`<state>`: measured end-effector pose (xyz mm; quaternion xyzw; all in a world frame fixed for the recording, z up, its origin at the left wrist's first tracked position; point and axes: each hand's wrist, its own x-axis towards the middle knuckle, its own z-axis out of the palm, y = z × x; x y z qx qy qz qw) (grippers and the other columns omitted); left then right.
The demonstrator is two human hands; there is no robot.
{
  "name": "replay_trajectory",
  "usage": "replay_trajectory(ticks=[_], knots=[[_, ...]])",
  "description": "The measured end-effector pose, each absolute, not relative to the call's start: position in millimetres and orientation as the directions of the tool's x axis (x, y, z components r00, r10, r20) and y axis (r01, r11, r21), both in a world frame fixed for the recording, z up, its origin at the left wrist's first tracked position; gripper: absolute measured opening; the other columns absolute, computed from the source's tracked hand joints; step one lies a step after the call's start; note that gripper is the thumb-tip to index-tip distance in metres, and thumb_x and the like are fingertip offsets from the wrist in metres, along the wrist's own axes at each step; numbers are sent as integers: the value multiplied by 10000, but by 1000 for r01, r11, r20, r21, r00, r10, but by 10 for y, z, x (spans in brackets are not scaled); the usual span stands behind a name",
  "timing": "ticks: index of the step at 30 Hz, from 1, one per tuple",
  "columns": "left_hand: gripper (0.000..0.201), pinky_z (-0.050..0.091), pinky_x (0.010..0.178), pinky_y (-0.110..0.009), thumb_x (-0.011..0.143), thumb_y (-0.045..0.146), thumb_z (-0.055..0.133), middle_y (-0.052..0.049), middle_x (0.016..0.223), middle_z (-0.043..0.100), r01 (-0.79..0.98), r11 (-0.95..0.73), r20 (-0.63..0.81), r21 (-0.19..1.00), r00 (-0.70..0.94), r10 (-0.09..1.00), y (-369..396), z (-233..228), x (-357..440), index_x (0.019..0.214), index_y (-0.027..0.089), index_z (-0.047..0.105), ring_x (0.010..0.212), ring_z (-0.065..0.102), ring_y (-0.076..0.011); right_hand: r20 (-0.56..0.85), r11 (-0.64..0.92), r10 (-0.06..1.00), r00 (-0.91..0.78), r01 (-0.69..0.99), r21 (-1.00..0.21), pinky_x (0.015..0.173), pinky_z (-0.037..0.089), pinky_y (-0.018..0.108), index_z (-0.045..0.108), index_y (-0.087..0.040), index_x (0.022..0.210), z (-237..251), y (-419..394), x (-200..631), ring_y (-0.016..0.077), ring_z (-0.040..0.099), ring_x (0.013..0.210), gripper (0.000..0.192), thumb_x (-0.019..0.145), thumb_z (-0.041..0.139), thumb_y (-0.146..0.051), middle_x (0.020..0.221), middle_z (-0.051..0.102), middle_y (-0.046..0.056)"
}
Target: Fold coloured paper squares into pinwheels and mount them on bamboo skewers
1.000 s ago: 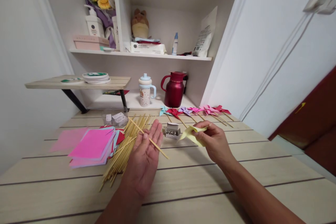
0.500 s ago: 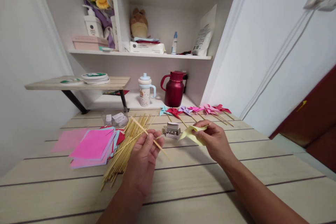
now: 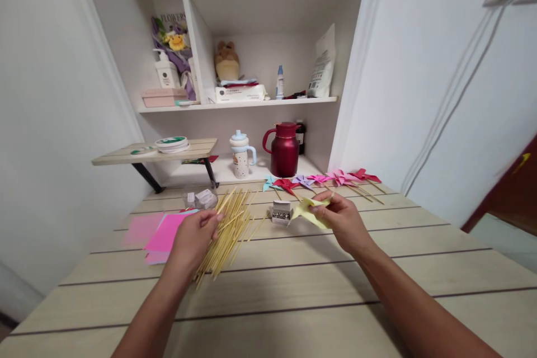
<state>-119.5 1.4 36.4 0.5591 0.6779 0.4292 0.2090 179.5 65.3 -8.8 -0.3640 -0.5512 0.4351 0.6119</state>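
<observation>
**Hands on sticks and folded paper**

The folded pale yellow paper piece is pinched in the right hand, raised just above the table beside the small box of metal pins. The left hand, fingers curled, rests on the pile of thin wooden sticks, apparently selecting one; whether its grip has closed on one is unclear.

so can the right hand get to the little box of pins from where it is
Probably yes. The right hand holds a folded yellow paper just beside the small box of pins, with bare table between them. Its fingers are busy pinching the paper, though.
</observation>
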Motion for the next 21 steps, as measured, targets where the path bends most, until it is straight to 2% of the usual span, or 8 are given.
replay_trajectory(ticks=[3,7,10,13,17,21], knots=[[238,330,554,-266,828,378,552,-19,578,635,748,68,239,660,-295,925,-27,376,-1284,761,207,704,577,565,-195,374,373,927,25,-162,-914,477,371,230,681,-198,766,-78,658,1809,119,525,522,214,654,817,-320,613,626,-30],[265,333,612,-299,887,346,481,-109,856,740,901,159,287,403,-289,913,-89,326,-1167,913,229,717,808,646,-281,393,395,918,52,-200,-897,494,405,243,684,-200,763,-36,644,1819,132,556,555,219,656,815,-338,668,657,-10],[268,358,625,-312,907,283,453,-131,876,738,959,176,287,224,-238,928,-116,281,-1018,938,219,712,797,664,-287,405,410,912,68,-223,-885,497,418,249,684,-207,762,-14,638,1829,137,565,561,218,658,813,-348,677,668,-6],[301,396,651,-323,877,110,416,-149,922,719,983,170,286,69,-182,941,-123,251,-918,928,179,705,812,672,-276,411,418,908,81,-244,-875,487,416,249,684,-214,769,-12,651,1846,138,557,554,215,662,811,-350,665,659,-8],[393,430,670,-328,833,-8,354,-173,1004,678,984,160,287,-73,-133,949,-105,219,-892,915,139,710,891,660,-277,419,431,902,103,-288,-855,485,421,252,681,-219,776,-14,680,1872,144,561,570,215,652,818,-328,671,659,-4],[386,437,650,-316,834,-17,362,-154,1021,670,980,146,271,-132,-105,957,-74,155,-905,919,138,706,868,665,-260,408,421,906,113,-336,-843,478,410,246,672,-217,749,-2,688,1885,133,542,546,207,648,828,-307,623,629,-26]])
